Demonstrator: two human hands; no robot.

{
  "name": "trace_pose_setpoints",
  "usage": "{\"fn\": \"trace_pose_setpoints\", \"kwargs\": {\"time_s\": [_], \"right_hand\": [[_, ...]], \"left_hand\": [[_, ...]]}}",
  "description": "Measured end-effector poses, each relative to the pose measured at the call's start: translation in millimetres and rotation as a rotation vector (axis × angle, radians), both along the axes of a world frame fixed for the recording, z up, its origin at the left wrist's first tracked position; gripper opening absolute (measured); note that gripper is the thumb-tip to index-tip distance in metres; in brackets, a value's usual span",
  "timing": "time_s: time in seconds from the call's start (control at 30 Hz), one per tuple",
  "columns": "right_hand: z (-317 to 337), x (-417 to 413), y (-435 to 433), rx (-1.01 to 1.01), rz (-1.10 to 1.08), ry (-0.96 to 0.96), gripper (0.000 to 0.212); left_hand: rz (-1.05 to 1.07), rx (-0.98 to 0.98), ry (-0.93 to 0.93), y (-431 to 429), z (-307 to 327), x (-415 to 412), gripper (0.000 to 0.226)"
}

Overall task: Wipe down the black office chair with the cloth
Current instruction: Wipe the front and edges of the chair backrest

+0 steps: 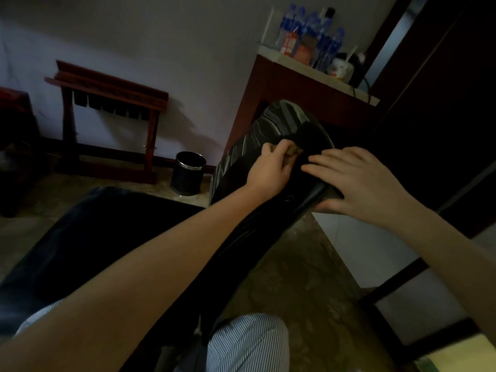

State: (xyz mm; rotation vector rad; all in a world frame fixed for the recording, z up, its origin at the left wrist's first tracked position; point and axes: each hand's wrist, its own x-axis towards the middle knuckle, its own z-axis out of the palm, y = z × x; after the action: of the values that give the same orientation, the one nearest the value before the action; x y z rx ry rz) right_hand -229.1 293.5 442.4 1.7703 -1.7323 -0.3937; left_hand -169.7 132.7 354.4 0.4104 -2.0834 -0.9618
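Observation:
The black office chair [252, 146] stands in the middle of the head view, its ribbed backrest rising toward the upper right and its dark seat [88, 232] spreading to the lower left. My left hand [271, 167] presses a small, mostly hidden cloth [294, 151] against the upper part of the backrest, fingers curled around it. My right hand [357, 181] lies flat over the backrest's right edge, fingers spread and thumb tucked under the rim, holding the chair.
A black round waste bin [189, 173] stands on the floor behind the chair. A dark wooden rack [107, 114] leans at the wall to the left. A wooden cabinet [300, 87] with water bottles [314, 36] stands at the back right. My striped trouser knee [247, 342] is below.

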Motion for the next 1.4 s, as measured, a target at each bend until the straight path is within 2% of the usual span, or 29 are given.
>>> {"fn": "trace_pose_setpoints", "kwargs": {"time_s": [0.1, 0.17, 0.3, 0.43, 0.6, 0.77, 0.83, 0.93, 1.1, 1.4], "right_hand": [[-5.0, 0.9, 1.3, -0.035, 0.081, 0.023, 0.063], [-12.2, 0.2, 6.0, -0.079, 0.107, -0.01, 0.056], [-29.3, -1.7, 13.9, -0.171, 0.12, -0.071, 0.054], [-38.9, -3.4, 13.4, -0.25, 0.14, -0.094, 0.055], [-48.2, -6.9, 16.1, -0.319, 0.163, -0.152, 0.051], [-52.2, -4.0, 13.1, -0.411, 0.213, -0.202, 0.045], [-53.7, -4.7, 12.6, -0.42, 0.213, -0.219, 0.044], [-56.0, -6.7, 11.4, -0.438, 0.215, -0.247, 0.044], [-61.3, -12.8, 7.7, -0.501, 0.267, -0.22, 0.042], [-68.7, -15.1, 3.8, -0.531, 0.326, -0.215, 0.035]], "left_hand": [[-0.04, 0.103, -0.051, -11.5, 4.2, -5.8, 0.028], [-0.078, 0.108, 0.014, -7.2, 2.0, -0.2, 0.027], [-0.238, -0.007, 0.223, 10.6, -4.2, 18.0, 0.026], [-0.318, -0.091, 0.294, 12.8, 5.4, 21.1, 0.029], [-0.308, -0.271, 0.194, -10.9, 25.2, -2.7, 0.032], [-0.191, -0.281, 0.028, -49.9, 46.2, -55.8, 0.026], [-0.164, -0.33, -0.032, -65.2, 56.5, -77.2, 0.023], [-0.161, -0.302, -0.096, -76.2, 66.7, -93.4, 0.021], [-0.228, -0.342, -0.042, -64.9, 64.0, -72.7, 0.023], [-0.482, -0.389, 0.074, -25.3, 43.1, 1.8, 0.03]]}}
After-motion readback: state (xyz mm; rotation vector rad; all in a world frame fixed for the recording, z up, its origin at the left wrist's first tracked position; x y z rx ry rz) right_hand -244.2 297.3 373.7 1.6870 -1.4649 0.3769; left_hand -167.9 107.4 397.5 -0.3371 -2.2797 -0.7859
